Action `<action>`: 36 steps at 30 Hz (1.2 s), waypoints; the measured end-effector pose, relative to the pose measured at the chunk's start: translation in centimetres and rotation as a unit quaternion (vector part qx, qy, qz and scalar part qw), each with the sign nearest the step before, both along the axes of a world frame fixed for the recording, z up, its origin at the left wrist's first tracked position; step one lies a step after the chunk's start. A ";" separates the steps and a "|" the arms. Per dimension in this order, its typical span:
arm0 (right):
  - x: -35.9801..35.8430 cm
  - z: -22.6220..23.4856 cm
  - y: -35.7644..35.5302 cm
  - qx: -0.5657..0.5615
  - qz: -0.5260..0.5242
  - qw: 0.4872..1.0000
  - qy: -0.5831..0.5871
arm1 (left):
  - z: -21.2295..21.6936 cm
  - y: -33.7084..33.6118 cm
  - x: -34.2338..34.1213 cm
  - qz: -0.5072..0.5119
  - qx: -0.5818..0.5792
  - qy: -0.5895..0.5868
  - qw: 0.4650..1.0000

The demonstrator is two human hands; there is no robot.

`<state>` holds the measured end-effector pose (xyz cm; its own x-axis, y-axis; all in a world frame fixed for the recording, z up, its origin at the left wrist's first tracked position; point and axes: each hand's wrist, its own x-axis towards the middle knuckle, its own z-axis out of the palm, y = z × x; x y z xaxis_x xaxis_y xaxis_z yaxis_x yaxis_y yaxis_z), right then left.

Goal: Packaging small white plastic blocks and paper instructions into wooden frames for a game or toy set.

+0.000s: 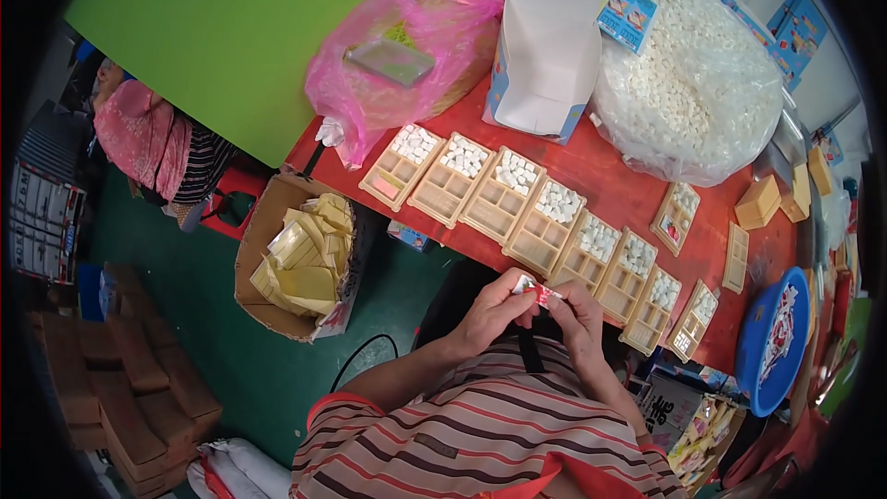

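"Red showed across the desk. Where was the small red-and-white piece?"

"At the near edge, in front of the trays. The fingers of both the left hand and the right hand grasped it, pinching it between them."

"What lay just beyond?"

"Beige trays in a slanting row, running from far left to near right, with white cubes filling their far compartments. The hands partly hid the near end of the closest ones."

"And behind the row?"

"It was crowded: a pink bag at far left, an open white box beside it, then a bulging clear bag of white pieces at far right."

"To the sides?"

"A blue basin of red and white bits at right; at left, a cardboard box of yellow sheets."
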<state>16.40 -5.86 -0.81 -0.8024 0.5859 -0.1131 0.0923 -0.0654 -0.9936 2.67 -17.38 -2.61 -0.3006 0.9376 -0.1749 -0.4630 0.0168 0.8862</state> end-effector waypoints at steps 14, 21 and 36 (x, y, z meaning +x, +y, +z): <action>-1.0 -0.1 1.1 0.196 0.018 0.980 -0.002 | 0.0 -0.2 -0.8 0.023 -0.003 0.016 1.000; 0.6 0.7 5.0 0.249 -0.100 0.963 -0.035 | 2.1 1.2 -6.8 0.199 0.005 0.371 0.907; -0.5 0.2 5.3 0.242 -0.093 0.964 -0.052 | 6.1 10.1 -34.8 0.262 -0.044 0.752 0.604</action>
<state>15.86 -0.54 -0.59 -0.6769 0.7235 0.1354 0.2247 0.3783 -0.8980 -32.18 -7.31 3.54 -0.4331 0.6518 0.6226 0.9010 0.2950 0.3180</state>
